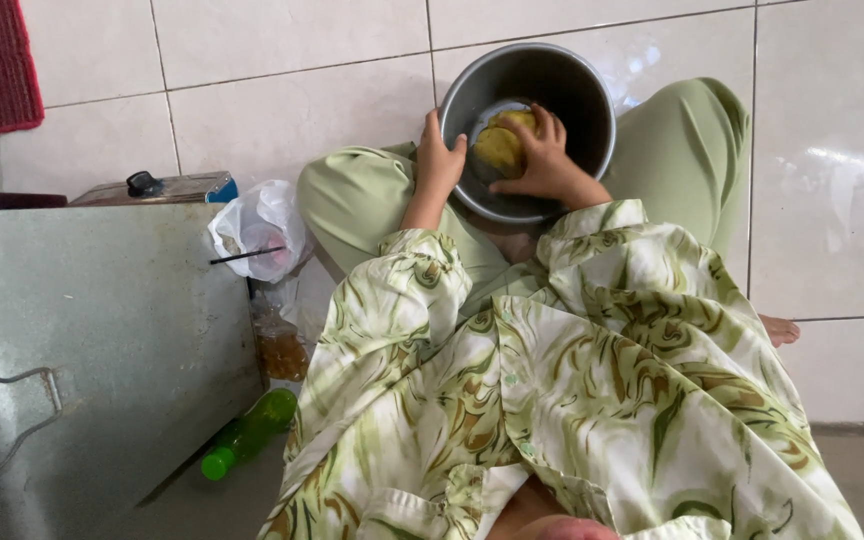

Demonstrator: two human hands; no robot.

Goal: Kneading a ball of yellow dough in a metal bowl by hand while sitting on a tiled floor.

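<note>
Leftmost, at the far corner, a dark red woven mat (2, 60) lies on the white tiled floor (282, 90). Nearer on the left stands a large grey sheet-metal box (92, 340) with a thin wire handle on its side; at its far edge rests a flat rectangular tin with a black screw cap (157, 187). Just right of the box sits a white crumpled plastic bag (257, 230) with a dark straw poking out, and nearer than that a clear plastic bag of brownish liquid (280, 345). Near the box's lower corner a green plastic bottle with a green cap (247, 432) lies on its side on the floor.

Right of these, the person sits on the floor in light green trousers and a white shirt printed with green and brown leaves. The left hand (439, 160) is wrapped over the near-left rim of a round grey metal pot (572, 90), fingers curled inside and thumb outside, holding it. The pot rests tilted against the lap between the knees, in the far middle of the scene, its mouth facing the camera. The right hand (542, 160) reaches inside the pot, its fingers closed around a yellow-green scrubbing sponge (500, 145) pressed against the pot's inner bottom. Farther right, bare toes (778, 328) show on the tiles beyond the shirt.
</note>
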